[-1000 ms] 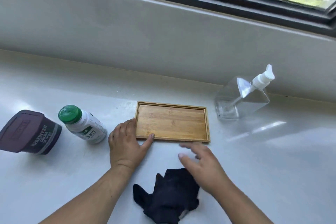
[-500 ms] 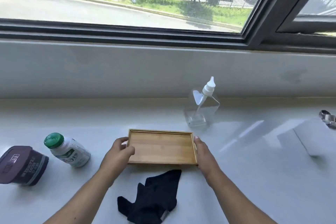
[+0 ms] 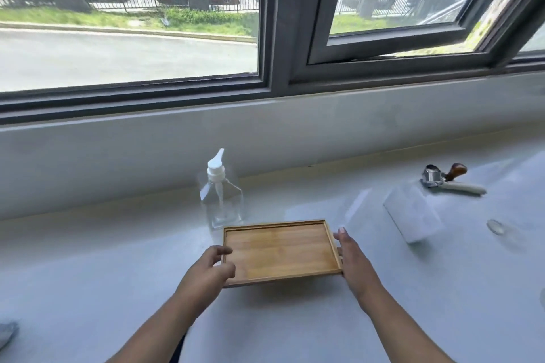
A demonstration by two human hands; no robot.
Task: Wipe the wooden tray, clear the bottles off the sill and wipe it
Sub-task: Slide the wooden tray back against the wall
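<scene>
The wooden tray [image 3: 280,250] is lifted a little above the white sill [image 3: 88,274], casting a shadow beneath it. My left hand [image 3: 206,271] grips its left short edge and my right hand [image 3: 354,262] grips its right short edge. A clear pump bottle [image 3: 219,194] with a white nozzle stands upright just behind the tray's left corner. The dark cloth is almost hidden; only a sliver [image 3: 178,351] shows under my left forearm. The green-capped bottle and the brown tub are out of view.
A white block [image 3: 413,215] lies to the right of the tray. Behind it rests a metal tool [image 3: 448,180] with a wooden knob and a white handle. A small clear disc [image 3: 497,227] sits far right. The window frame [image 3: 280,38] runs along the back.
Both hands took the tray by its ends and raised it off the sill, moving it rightward. My view swung up and right, so the left bottles and cloth dropped out of sight.
</scene>
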